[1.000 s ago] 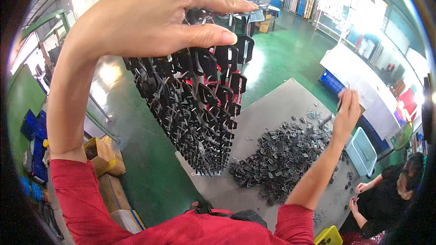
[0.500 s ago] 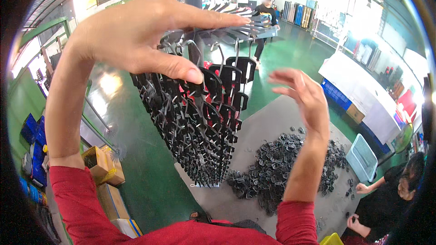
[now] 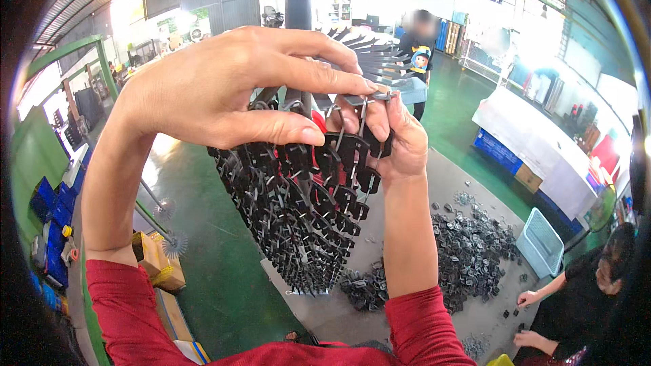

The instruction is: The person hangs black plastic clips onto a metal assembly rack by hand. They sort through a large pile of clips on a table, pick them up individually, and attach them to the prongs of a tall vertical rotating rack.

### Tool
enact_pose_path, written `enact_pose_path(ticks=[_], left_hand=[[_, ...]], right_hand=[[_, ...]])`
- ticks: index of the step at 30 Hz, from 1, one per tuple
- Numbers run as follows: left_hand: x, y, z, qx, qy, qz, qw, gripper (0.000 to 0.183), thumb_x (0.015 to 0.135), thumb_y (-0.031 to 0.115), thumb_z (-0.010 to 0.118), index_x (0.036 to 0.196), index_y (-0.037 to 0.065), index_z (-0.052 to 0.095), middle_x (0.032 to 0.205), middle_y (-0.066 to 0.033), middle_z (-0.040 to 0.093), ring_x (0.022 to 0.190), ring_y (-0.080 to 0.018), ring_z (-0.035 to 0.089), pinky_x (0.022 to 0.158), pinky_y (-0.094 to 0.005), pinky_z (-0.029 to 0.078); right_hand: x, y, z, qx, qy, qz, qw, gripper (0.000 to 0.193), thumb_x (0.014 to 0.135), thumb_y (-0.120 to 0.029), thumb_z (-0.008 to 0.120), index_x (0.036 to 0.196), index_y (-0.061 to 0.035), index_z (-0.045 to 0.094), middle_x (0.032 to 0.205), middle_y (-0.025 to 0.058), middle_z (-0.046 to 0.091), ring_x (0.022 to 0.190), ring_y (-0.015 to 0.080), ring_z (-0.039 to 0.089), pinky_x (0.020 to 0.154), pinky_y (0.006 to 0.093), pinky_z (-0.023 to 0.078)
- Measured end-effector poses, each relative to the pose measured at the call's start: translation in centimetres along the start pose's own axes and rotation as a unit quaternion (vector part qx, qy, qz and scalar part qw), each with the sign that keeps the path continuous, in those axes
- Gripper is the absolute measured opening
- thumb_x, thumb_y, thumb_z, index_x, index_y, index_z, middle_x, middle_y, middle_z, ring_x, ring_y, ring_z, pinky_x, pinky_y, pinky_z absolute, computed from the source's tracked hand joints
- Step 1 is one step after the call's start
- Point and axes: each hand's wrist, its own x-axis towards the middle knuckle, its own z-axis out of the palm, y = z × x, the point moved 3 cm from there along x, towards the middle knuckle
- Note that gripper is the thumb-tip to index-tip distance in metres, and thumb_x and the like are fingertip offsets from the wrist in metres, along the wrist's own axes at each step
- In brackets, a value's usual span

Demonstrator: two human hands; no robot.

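Note:
In front of me hangs a tall, dense cluster of small black frame-like parts, on metal hooks. A fan of flat grey metal strips spreads out at the top. My left hand reaches over it with thumb and fingers apart. Its thumb tip rests by the upper black parts, and its forefinger reaches a metal hook at the right. Around that hook's upper end the fingers of my right hand are closed, partly behind the hook and the black parts.
On the grey table lies a big heap of loose black parts, with a light blue basket beside it. A co-worker sits at the lower right; another person stands beyond the strips. Cardboard boxes stand at left.
My right hand has moved up and left from above the heap to the hook and closed there. The cluster and my left hand appear slightly lower and further right. The standing person appears closer.

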Motion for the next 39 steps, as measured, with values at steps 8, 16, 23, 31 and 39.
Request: enact_pose_path(ticks=[8,16,23,31,39], left_hand=[[0.4,1.1,0.0,0.023,-0.010,-0.009,1.000,0.046,0.079,0.023,0.061,0.120,0.005,0.054,0.122,-0.0147,0.052,0.110,-0.0317,0.052,0.092,-0.0378,0.041],[1.4,1.6,0.3,0.080,-0.004,-0.028,0.996,0.045,0.082,0.026,0.057,0.123,0.008,0.052,0.123,-0.0147,0.050,0.113,-0.0317,0.049,0.094,-0.0380,0.039],[2.6,1.9,0.6,0.082,-0.014,-0.087,0.993,0.049,0.083,0.036,0.054,0.123,0.008,0.052,0.104,-0.0155,0.055,0.098,-0.0322,0.053,0.086,-0.0377,0.041],[1.2,1.5,-1.0,0.085,-0.050,-0.083,0.992,0.065,0.078,0.044,0.058,0.129,0.006,0.044,0.108,-0.0178,0.055,0.102,-0.0332,0.052,0.088,-0.0389,0.040],[0.3,0.8,-0.5,0.014,-0.039,-0.045,0.998,0.067,0.078,0.042,0.059,0.127,-0.001,0.043,0.122,-0.0184,0.052,0.111,-0.0351,0.050,0.094,-0.0405,0.039]], right_hand=[[-2.0,-2.5,3.7,-0.222,0.214,-0.080,0.948,0.029,0.092,-0.029,0.049,0.078,-0.0040,0.052,0.071,0.0013,0.048,0.059,0.0084,0.042,0.051,0.0199,0.032],[-6.9,-6.8,1.0,-0.569,0.398,-0.164,0.701,0.029,0.093,-0.023,0.046,0.075,-0.0019,0.052,0.069,-0.0008,0.046,0.056,0.0061,0.037,0.050,0.0194,0.028],[-19.8,-15.6,-6.0,-0.812,0.416,0.014,0.409,0.020,0.088,-0.011,0.048,0.074,0.0023,0.052,0.071,0.0098,0.049,0.068,0.0205,0.048,0.068,0.0309,0.040],[-23.2,-14.3,-6.5,-0.802,0.332,0.347,0.355,0.022,0.082,-0.020,0.056,0.087,-0.0002,0.065,0.087,0.0187,0.061,0.084,0.0290,0.059,0.078,0.0391,0.044],[-2.9,-3.6,0.4,-0.260,0.091,0.055,0.960,0.045,0.092,-0.034,0.047,0.112,0.0058,0.049,0.103,0.0192,0.057,0.098,0.0281,0.056,0.086,0.0388,0.044]])
